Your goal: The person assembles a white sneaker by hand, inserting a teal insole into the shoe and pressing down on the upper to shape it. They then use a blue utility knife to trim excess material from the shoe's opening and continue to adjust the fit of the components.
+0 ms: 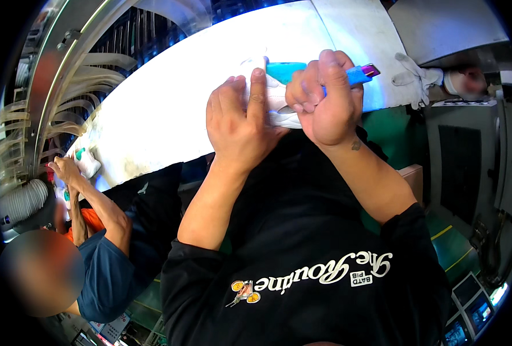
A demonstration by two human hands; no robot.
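Note:
A white shoe (276, 105) with a teal inner part (284, 71) lies on the white tabletop in front of me. My left hand (238, 118) holds the shoe's left side, its fingers laid over the upper. My right hand (328, 98) is closed around a blue-handled tool (358, 75) with a purple end that sticks out to the right above the thumb side. That fist rests at the right part of the shoe, and the tool's working end is hidden behind my fingers and the shoe.
The long white table (163, 98) curves away to the left. A co-worker (109, 271) there handles another white-and-teal shoe (87, 162). White gloves (412, 78) are at the table's right end, beside a grey cabinet (462, 167). Pale curved strips (74, 92) line the machine frame at left.

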